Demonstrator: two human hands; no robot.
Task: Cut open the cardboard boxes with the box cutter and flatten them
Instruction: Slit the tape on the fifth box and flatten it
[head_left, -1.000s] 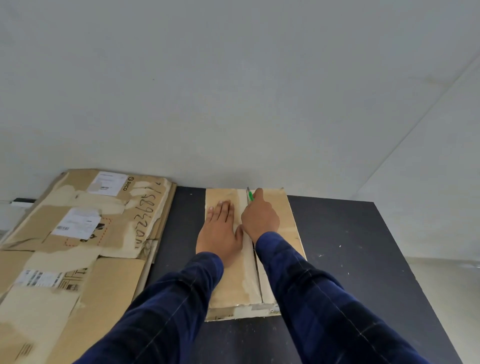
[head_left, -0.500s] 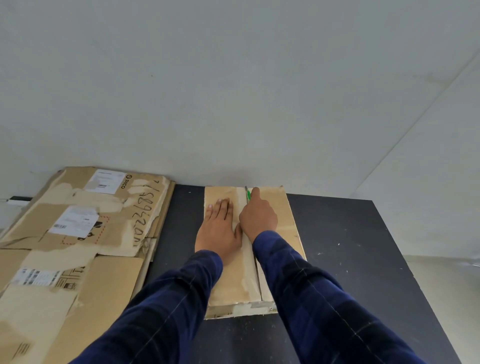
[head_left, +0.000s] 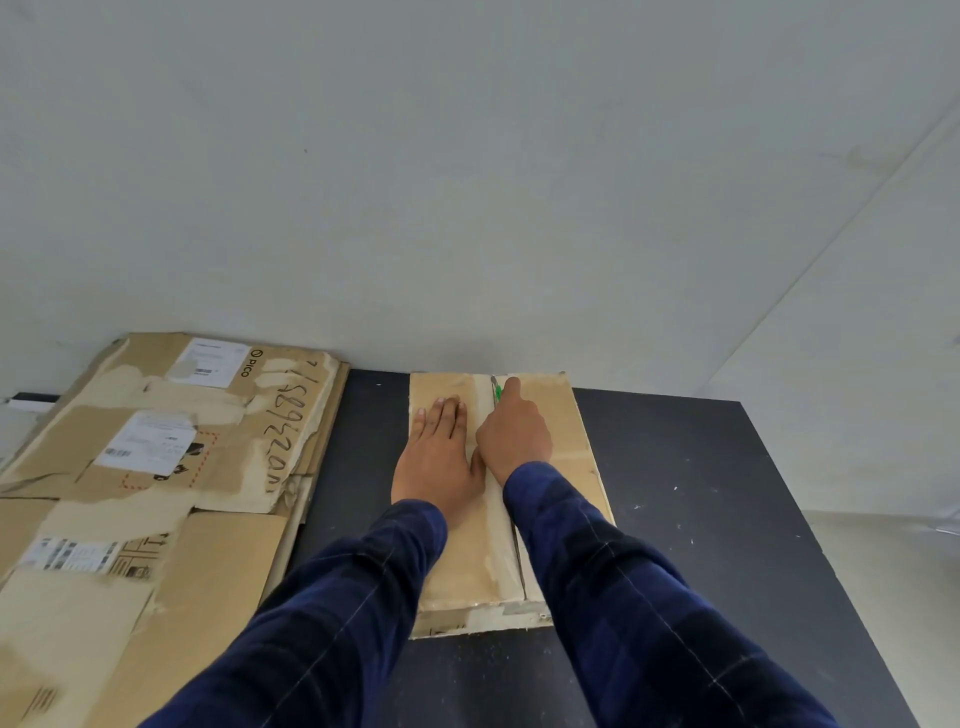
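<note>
Entry: the cardboard box (head_left: 571, 436) lies closed on the dark table (head_left: 701, 519), under both hands. The left hand (head_left: 441, 457) is flat, fingers straight and together, pressing the top panel just left of the centre seam. The right hand (head_left: 514, 436) is curled round the green box cutter (head_left: 497, 391), forefinger stretched along it. The cutter's tip sits at the far end of the seam, just beyond the left fingertips. The blade is too small to make out. Likely hazard: if the cut is drawn back along the seam, it passes right beside the left thumb, which touches the right hand. A snag in the tape and a sudden release could send the blade into it. Uneven pressure might also let the box skid. Flattened cardboard (head_left: 156, 467) lies left of the left hand, well clear.
</note>
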